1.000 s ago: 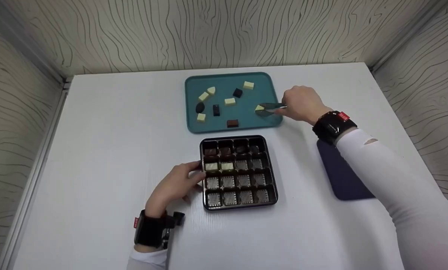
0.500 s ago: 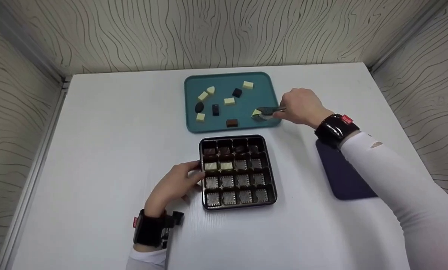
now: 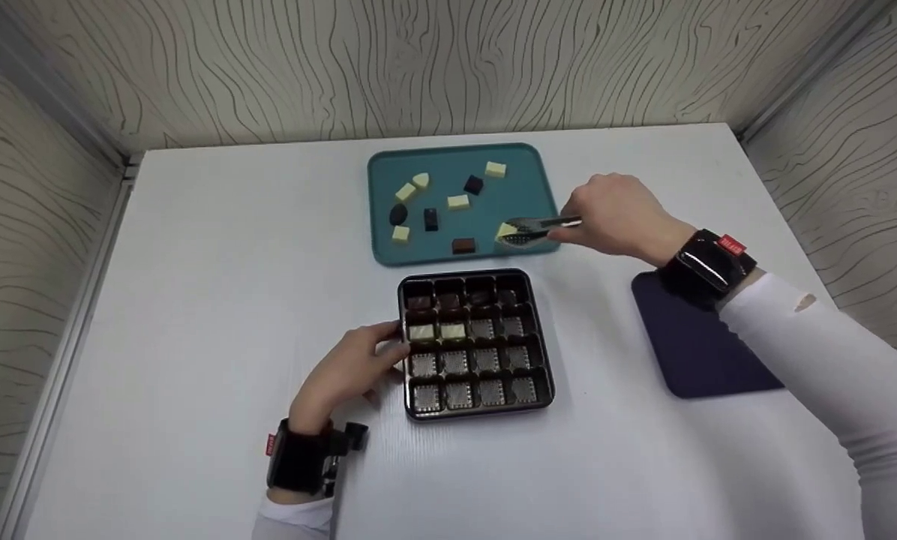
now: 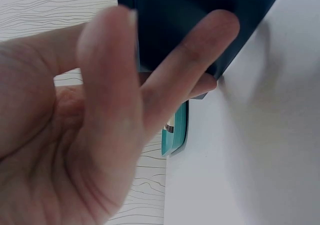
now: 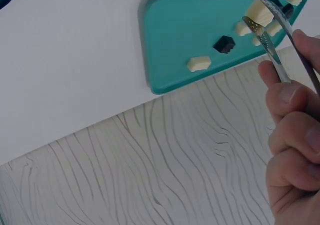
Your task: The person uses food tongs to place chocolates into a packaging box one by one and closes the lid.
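Gripping slim silver metal tongs (image 3: 559, 221), your right hand (image 3: 615, 214) pinches a white block-shaped chocolate (image 3: 505, 231) within the teal rectangular tray's (image 3: 520, 196) right side; whether it clears the tray is unclear. Over the last second, tongs and chocolate have moved nearer the tray's front edge, suggesting a holding pinch. Your left hand's (image 3: 349, 364) straightened fingers touch the left side of the black square compartmented plastic box (image 3: 469, 274).

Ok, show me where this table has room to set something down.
Bare: white table left of the left hand; the strip between black box and flat purple piece; the stretch in front of the box. Crowded: the left half of the teal tray, dotted with chocolates, and its right side, under tongs in the right hand.
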{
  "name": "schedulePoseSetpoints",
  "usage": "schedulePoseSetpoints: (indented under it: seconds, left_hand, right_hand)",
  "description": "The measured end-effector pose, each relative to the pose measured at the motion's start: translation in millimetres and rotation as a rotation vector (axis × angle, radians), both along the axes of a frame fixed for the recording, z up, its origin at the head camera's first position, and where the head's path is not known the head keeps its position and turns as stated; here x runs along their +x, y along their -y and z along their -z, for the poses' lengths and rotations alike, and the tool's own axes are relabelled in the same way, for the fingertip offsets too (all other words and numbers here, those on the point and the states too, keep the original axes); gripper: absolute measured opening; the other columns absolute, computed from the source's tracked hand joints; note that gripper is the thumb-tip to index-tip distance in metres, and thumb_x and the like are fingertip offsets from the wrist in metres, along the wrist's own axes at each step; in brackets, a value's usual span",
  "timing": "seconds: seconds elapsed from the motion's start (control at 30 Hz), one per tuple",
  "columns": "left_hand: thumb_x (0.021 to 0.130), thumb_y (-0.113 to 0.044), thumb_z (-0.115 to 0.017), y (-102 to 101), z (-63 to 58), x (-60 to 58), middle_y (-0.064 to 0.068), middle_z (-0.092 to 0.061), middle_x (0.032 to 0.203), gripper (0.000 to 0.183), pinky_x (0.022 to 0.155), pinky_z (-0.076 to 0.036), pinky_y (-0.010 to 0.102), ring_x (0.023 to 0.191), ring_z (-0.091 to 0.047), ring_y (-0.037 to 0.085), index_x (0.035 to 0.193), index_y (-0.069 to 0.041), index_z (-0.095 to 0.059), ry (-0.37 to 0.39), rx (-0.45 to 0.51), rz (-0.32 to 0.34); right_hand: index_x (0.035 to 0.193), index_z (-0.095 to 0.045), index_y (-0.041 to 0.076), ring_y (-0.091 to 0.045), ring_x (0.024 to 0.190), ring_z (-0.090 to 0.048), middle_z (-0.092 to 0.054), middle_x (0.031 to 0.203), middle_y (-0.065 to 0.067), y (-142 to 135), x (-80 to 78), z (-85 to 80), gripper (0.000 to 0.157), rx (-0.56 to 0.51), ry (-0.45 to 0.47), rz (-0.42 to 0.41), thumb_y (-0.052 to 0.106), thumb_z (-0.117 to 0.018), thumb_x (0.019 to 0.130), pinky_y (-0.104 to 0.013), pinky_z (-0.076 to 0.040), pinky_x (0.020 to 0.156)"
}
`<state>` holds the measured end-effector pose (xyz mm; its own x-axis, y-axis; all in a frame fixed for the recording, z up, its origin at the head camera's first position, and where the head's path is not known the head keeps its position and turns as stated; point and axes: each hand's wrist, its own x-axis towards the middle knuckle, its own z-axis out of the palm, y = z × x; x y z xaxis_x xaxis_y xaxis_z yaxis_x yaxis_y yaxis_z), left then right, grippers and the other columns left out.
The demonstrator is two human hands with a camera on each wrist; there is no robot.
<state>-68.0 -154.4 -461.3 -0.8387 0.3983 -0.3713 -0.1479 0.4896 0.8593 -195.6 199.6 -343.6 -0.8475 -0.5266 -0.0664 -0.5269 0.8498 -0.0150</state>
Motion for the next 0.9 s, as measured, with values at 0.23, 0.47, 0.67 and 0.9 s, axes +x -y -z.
schedulePoseSetpoints:
  seconds: [0.23, 0.47, 0.67, 0.9]
  left_hand:
    - [0.109, -0.025, -0.056, 0.4, -0.9, 0.2, 0.016, -0.079, 0.104, 0.050, 0.053, -0.060, 0.039, 0.069, -0.074, 0.025, 0.155, -0.005, -0.050, 0.001, 0.006, -0.002]
    - [0.109, -0.025, -0.056, -0.4, -1.4, 1.5, 0.018, -0.078, 0.111, 0.049, 0.053, -0.062, 0.041, 0.076, -0.076, 0.024, 0.155, -0.007, -0.051, 0.018, 0.013, -0.009]
    - [0.109, -0.025, -0.056, -1.2, -0.7, 1.2, 0.019, -0.078, 0.114, 0.050, 0.054, -0.059, 0.035, 0.077, -0.076, 0.024, 0.154, -0.005, -0.051, -0.004, -0.006, -0.010]
    - [0.109, -0.025, -0.056, -1.5, -1.7, 1.1, 0.017, -0.079, 0.110, 0.049, 0.056, -0.060, 0.034, 0.075, -0.075, 0.024, 0.154, -0.006, -0.052, -0.004, -0.011, -0.009]
  right_hand:
    - [0.082, -0.084, 0.013, -0.022, 0.057, -0.063, -0.075, 0.068, -0.006, 11.2, 34.7, -27.2, 0.025, -0.006, 0.000, -0.167, 0.036, -0.081, 0.090, -0.044, -0.053, 0.054]
    - [0.065, -0.069, 0.015, -0.014, 0.050, -0.051, -0.061, 0.056, 0.001, 26.3, 57.1, -26.5, 0.037, 0.058, 0.027, -0.312, 0.039, -0.083, 0.088, -0.041, -0.050, 0.050]
    - [0.064, -0.070, 0.013, -0.015, 0.048, -0.053, -0.062, 0.055, -0.001, 37.2, 66.3, -16.8, 0.037, 0.106, 0.016, -0.352, 0.039, -0.085, 0.086, -0.039, -0.052, 0.050]
    - [0.056, -0.055, 0.015, -0.014, 0.047, -0.049, -0.056, 0.052, 0.001, 48.0, 70.4, -11.4, 0.050, 0.159, -0.001, -0.392, 0.041, -0.086, 0.085, -0.034, -0.049, 0.048]
